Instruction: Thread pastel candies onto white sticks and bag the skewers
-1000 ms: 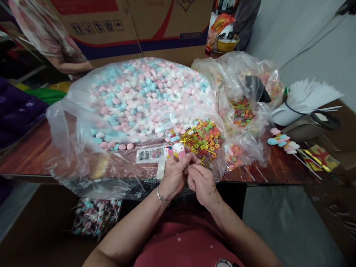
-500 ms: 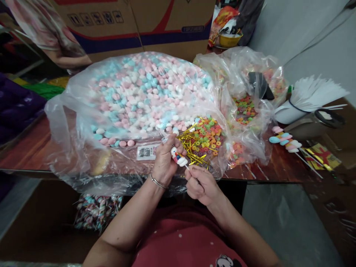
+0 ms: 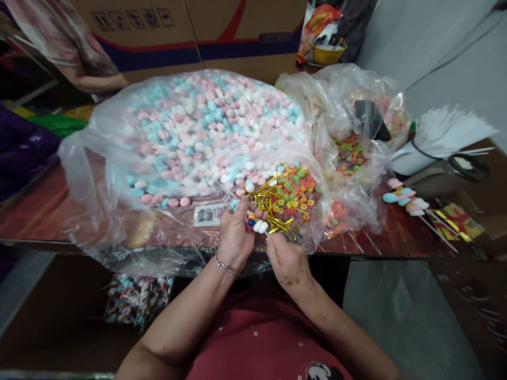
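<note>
My left hand is closed around a marshmallow lollipop in what seems to be a clear wrapper. White pieces and a red and blue bit show past my fingers; the rest is hidden. The fingertips of my right hand pinch its white stick at the lower end. Just beyond my hands lie gold twist ties, beside a heap of ring-shaped gummies. A printed label lies to the left of my left hand, under or on clear plastic.
A big clear bag of pink, blue and white marshmallows fills the table's middle. Bagged gummies, a cup of white sticks and finished marshmallow skewers are rightward. Below left, a box holds lollipops. Another person's arm shows behind.
My right hand has rolled over at the stick, its back now turned upward. The lollipop has turned with it, showing two white pieces side by side. My left hand keeps its hold.
</note>
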`<action>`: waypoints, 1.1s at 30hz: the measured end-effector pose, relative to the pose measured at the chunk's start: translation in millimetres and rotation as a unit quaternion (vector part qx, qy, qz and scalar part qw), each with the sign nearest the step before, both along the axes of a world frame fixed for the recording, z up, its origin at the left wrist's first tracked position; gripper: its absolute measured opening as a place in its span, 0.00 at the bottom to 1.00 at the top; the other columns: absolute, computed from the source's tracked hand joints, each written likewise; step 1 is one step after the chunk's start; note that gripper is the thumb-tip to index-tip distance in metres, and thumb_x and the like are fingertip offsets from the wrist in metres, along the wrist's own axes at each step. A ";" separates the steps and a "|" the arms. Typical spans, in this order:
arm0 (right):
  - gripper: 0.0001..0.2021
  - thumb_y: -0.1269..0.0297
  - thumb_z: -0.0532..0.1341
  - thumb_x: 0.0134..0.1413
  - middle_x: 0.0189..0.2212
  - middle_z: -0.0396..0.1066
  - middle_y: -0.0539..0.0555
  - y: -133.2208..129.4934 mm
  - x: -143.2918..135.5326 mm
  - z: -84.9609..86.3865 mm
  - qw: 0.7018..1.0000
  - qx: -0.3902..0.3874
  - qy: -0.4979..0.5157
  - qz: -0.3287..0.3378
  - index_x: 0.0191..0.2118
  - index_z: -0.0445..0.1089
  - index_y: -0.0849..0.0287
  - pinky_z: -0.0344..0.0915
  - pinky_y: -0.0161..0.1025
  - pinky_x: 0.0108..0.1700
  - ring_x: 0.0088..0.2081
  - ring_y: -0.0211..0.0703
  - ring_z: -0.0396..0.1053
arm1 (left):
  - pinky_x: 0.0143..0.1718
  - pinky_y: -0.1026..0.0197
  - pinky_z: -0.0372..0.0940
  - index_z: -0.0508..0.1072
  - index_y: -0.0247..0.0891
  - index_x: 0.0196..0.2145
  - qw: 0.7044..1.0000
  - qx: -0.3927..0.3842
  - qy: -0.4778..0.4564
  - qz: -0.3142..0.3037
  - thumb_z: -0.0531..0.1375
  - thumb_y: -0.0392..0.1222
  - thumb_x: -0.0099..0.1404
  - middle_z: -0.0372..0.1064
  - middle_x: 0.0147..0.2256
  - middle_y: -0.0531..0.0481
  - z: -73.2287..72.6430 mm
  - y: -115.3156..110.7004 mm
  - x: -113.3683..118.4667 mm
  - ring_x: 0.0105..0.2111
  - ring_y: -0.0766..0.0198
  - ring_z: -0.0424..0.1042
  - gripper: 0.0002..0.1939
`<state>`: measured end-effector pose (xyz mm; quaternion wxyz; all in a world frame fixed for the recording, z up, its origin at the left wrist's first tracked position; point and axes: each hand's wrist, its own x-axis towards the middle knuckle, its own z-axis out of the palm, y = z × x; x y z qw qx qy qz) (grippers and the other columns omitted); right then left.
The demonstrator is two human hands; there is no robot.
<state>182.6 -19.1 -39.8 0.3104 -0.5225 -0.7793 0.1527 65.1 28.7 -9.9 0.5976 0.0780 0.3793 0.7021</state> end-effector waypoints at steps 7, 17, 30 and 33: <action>0.13 0.61 0.50 0.59 0.13 0.57 0.44 4.3 -11.3 -4.3 0.954 -0.198 0.221 0.039 0.24 0.59 0.56 0.49 0.31 0.20 0.16 0.31 0.54 | 0.22 0.69 0.59 0.68 0.36 0.30 0.998 0.018 0.045 -0.048 0.71 0.47 0.51 0.65 0.21 0.58 -6.9 -14.4 14.4 0.21 0.71 0.69 0.18; 0.10 0.60 0.60 0.50 0.06 0.49 0.38 9.8 0.0 10.8 0.637 -0.511 0.560 0.140 0.25 0.66 0.60 0.41 0.26 0.12 0.09 0.26 0.38 | 0.36 0.59 0.68 0.74 0.38 0.34 0.992 0.089 -0.036 -0.077 0.67 0.59 0.52 0.74 0.32 0.48 9.0 5.9 -24.3 0.35 0.60 0.75 0.21; 0.14 0.56 0.54 0.58 0.12 0.53 0.42 7.7 -14.2 6.0 0.885 -0.304 0.351 0.029 0.25 0.61 0.57 0.49 0.30 0.18 0.15 0.30 0.51 | 0.26 0.68 0.62 0.69 0.37 0.34 0.985 0.122 -0.052 -0.114 0.72 0.46 0.51 0.60 0.20 0.60 -15.1 -10.7 8.6 0.21 0.72 0.65 0.19; 0.13 0.56 0.52 0.61 0.16 0.58 0.45 8.7 -10.4 7.2 0.947 -0.218 0.234 0.031 0.27 0.61 0.56 0.54 0.32 0.22 0.18 0.33 0.56 | 0.30 0.67 0.64 0.69 0.36 0.34 0.988 0.098 -0.048 -0.109 0.72 0.46 0.50 0.61 0.20 0.59 -19.3 -11.7 8.4 0.24 0.70 0.67 0.19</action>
